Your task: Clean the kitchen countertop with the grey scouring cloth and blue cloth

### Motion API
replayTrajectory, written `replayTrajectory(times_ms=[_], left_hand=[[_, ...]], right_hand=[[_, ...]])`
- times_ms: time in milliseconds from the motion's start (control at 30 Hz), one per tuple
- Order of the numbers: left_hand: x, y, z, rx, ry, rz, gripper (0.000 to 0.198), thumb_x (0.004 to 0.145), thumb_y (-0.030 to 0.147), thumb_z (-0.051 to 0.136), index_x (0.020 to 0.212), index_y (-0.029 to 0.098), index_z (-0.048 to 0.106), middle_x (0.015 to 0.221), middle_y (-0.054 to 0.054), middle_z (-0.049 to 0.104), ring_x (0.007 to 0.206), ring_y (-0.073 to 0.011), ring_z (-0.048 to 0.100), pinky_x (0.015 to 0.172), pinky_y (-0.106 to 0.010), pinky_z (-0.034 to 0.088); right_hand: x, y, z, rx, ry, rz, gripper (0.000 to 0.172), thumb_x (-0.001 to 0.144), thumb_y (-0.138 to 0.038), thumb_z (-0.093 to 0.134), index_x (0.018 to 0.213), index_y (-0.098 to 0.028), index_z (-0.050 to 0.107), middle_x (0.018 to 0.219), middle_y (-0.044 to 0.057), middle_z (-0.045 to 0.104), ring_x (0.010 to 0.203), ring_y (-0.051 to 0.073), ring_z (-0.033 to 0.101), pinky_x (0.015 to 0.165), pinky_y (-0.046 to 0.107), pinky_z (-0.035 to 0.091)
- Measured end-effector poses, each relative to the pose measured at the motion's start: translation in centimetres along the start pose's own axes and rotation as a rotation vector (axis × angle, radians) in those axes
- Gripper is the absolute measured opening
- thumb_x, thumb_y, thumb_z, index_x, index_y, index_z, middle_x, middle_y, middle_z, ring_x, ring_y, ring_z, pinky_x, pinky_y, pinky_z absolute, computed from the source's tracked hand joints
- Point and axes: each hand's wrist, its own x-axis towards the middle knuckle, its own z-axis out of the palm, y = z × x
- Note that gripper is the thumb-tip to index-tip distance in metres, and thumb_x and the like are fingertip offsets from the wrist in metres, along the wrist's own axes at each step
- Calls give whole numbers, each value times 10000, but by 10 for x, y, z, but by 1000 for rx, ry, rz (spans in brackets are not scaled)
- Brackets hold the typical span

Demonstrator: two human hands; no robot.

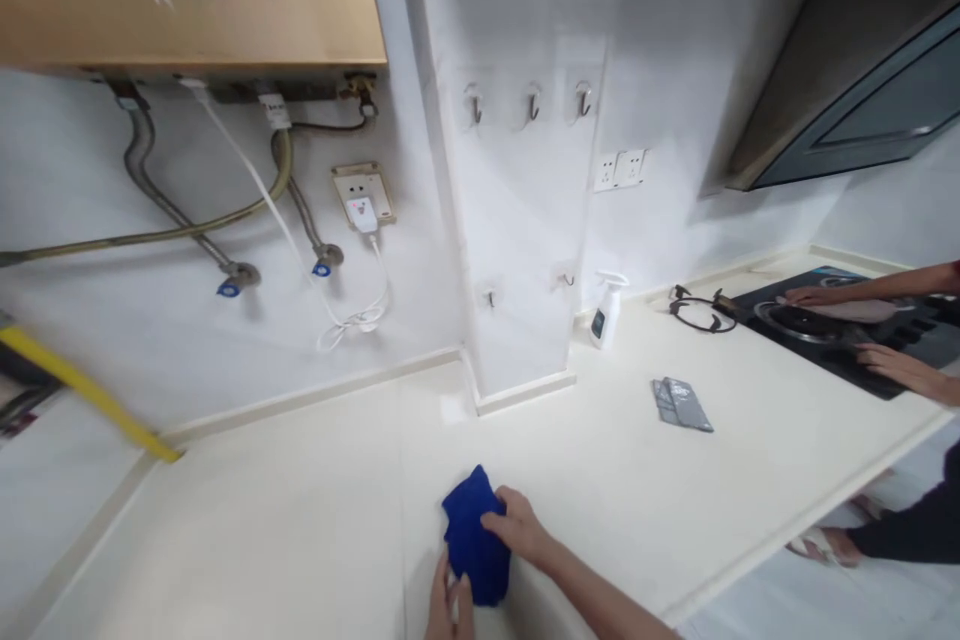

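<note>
A folded dark blue cloth [478,535] is at the bottom middle of the head view, over the white countertop near the edge of what looks like a sink. My right hand [521,525] grips its right side, thumb on top and fingers at the edge. At its lower left corner my left hand [450,605] pinches the cloth between thumb and fingers. The lower part of my left hand is cut off by the frame.
On the countertop [300,480] lie a grey packet [681,404], a white spray bottle [608,310] and a black pan support [703,314]. A co-worker's hands [896,365] wipe a black gas hob [810,320]. A water heater [300,0] and yellow pipe [90,390] are left.
</note>
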Motion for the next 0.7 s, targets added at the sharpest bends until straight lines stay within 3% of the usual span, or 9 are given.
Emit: replayTrajectory(times_ms=[100,200,300,367,433,533,600,700], left_hand=[[-8,14,-15,-203,-41,-124,780,828,598,559,1464,155,477,1594,-162,490,1485,-277,450,1234,-416,402],[-5,38,-33,-497,-68,-313,693,813,589,604,1379,189,588,1526,-149,572,1438,-306,510,1190,-474,462],[-1,63,-39,-735,-165,-530,696,819,735,504,1194,191,723,1311,-173,724,1331,-372,606,1097,-573,538],[5,73,-38,-766,-174,-572,764,802,800,451,1134,176,741,1224,-189,759,1279,-391,642,1058,-590,561],[18,73,-37,-601,-66,-512,719,786,755,510,1148,170,720,1210,-183,766,1256,-375,660,1059,-551,569],[47,59,-42,-79,31,-259,659,758,647,610,1196,159,682,1257,-165,753,1300,-350,634,1128,-479,524],[67,48,-51,198,3,-96,669,790,647,561,1231,154,661,1304,-159,733,1327,-337,614,1166,-458,488],[87,41,-69,375,3,4,650,859,601,475,1279,131,633,1304,-163,732,1264,-304,663,1136,-424,514]], right_hand=[[-11,-23,-12,351,-164,-1,185,710,-320,668,730,-228,509,681,-53,533,705,156,533,673,289,415],[-21,-42,-14,589,-270,-1,233,712,-366,704,770,-224,529,684,-65,538,673,136,514,656,276,403],[-26,-48,-6,672,-315,-18,273,743,-415,727,801,-218,548,702,-63,561,681,134,526,682,279,417],[-25,-41,3,586,-289,-95,282,800,-467,701,839,-216,578,747,-44,593,724,150,554,723,299,452],[-20,-23,12,356,-199,-199,283,853,-495,649,901,-218,622,812,-10,642,771,177,587,777,340,495],[-12,20,18,5,-58,-300,316,907,-444,568,1125,-231,652,1005,57,719,846,212,656,863,400,553],[-9,53,11,-127,-12,-357,390,921,-375,521,1276,-240,612,1175,101,723,952,230,698,914,405,580],[-13,98,-16,-274,81,-449,435,916,-297,465,1318,-220,614,1314,140,697,1159,255,690,1019,417,579]])
